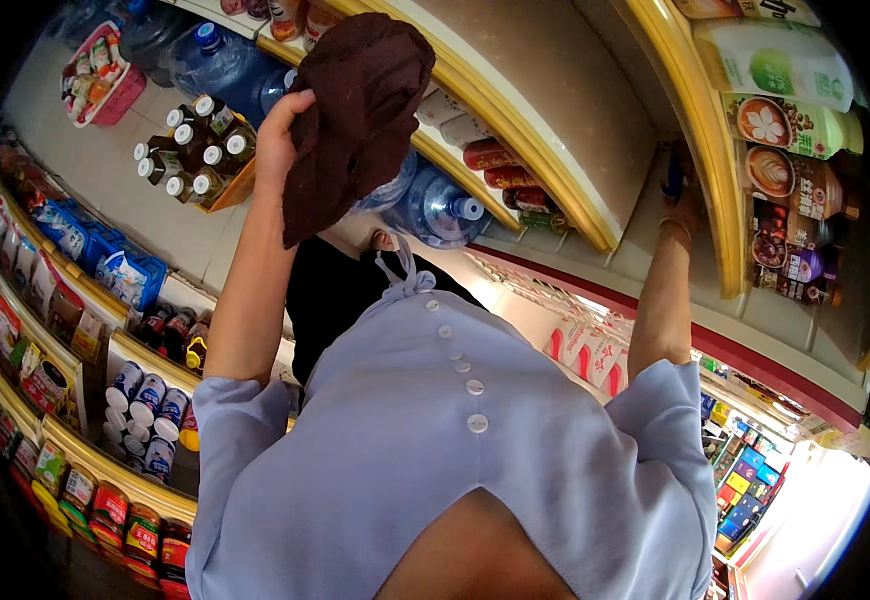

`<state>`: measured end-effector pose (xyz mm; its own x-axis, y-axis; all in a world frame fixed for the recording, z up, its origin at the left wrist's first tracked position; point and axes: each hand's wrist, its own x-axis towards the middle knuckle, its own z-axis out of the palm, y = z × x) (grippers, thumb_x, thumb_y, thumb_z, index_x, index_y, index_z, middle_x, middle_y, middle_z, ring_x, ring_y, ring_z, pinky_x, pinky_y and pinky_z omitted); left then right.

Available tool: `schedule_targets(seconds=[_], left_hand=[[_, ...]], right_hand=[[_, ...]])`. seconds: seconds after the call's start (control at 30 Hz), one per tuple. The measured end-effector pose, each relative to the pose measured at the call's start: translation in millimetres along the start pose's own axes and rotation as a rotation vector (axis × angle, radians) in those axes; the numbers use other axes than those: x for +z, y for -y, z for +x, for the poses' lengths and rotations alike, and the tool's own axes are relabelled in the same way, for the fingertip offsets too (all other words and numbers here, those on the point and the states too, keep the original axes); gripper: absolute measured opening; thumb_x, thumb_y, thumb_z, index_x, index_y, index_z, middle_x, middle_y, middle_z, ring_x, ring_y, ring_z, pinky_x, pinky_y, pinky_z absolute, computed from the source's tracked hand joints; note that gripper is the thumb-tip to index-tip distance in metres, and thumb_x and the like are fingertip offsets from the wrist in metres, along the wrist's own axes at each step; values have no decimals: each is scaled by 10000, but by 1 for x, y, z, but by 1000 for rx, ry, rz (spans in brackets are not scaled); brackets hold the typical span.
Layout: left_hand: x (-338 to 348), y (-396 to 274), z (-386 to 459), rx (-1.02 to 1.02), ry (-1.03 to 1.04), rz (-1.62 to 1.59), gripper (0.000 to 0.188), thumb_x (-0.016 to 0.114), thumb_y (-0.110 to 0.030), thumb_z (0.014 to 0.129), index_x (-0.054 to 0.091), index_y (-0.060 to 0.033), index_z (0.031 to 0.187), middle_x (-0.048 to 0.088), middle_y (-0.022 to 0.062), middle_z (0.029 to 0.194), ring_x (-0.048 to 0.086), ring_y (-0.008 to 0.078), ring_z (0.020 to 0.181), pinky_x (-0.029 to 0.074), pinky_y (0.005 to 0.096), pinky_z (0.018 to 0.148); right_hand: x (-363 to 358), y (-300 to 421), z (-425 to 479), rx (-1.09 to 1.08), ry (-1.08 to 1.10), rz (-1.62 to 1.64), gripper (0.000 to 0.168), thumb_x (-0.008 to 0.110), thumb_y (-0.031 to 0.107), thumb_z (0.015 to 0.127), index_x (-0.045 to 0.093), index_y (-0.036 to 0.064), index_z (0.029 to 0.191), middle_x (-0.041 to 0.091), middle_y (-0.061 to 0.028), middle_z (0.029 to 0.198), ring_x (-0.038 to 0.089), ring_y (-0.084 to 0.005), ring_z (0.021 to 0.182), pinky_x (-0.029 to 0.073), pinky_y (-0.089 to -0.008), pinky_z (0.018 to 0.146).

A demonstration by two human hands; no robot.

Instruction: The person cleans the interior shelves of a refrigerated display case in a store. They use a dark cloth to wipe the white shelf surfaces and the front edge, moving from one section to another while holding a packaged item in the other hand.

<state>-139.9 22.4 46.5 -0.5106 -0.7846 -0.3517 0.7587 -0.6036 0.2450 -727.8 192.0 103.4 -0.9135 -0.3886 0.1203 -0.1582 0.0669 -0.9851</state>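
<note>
My left hand (279, 142) grips a dark brown cloth (364, 112) by its edge, with the thumb on top. The cloth hangs in loose folds in front of the large blue water jugs (435, 210) and a lower shelf. On the other side, my right hand (684, 214) reaches into a shelf bay, above a pale shelf board (634, 247). Shadow covers most of that hand, and a band circles its wrist. A small dark blue object (673, 176) shows at its fingers; whether the hand holds it is unclear.
Yellow-edged shelves curve around both sides. Drink bottles (769, 172) stand at the right, cans (491, 154) on a lower shelf. A carton of white-capped bottles (195, 150) and a pink basket (116, 94) sit on the floor. Jars (109, 510) and cans (150, 401) line the left shelves.
</note>
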Motion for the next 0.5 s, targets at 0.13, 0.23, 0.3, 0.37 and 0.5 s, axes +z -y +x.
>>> schedule_targets(seconds=[0.13,0.23,0.3,0.37,0.5], left_hand=[[-2,2,2,-19,-6,19,368,510,-197,786,516,18,1085,575,128,1039,550,262,927,429,362,858],[4,2,-7,-14,-19,9,387,520,-216,781,508,11,1096,574,125,1040,551,264,930,428,370,860],[16,6,-7,-32,-20,-1,399,529,-228,778,503,5,1101,575,123,1039,552,263,929,428,373,861],[24,10,-10,-48,-38,-5,412,541,-241,773,500,0,1105,575,120,1039,554,263,927,427,375,864],[21,23,0,-71,-105,196,449,602,-239,752,490,6,1110,567,114,1039,556,213,927,455,318,809]], right_hand=[[-18,-20,10,-196,11,-323,317,408,187,910,461,73,1202,455,-128,1240,426,-275,1137,438,-446,851],[16,19,-25,86,-11,160,320,406,133,905,436,23,1204,468,-138,1220,451,-276,1107,433,-448,856],[17,30,-27,189,62,397,322,404,103,902,420,3,1207,476,-148,1202,466,-283,1085,434,-450,854],[18,26,-24,236,195,522,314,391,76,903,412,-9,1204,492,-168,1168,482,-301,1059,438,-450,849],[69,34,-59,374,322,753,306,367,48,909,393,-25,1205,496,-201,1135,486,-328,1044,434,-462,848]])
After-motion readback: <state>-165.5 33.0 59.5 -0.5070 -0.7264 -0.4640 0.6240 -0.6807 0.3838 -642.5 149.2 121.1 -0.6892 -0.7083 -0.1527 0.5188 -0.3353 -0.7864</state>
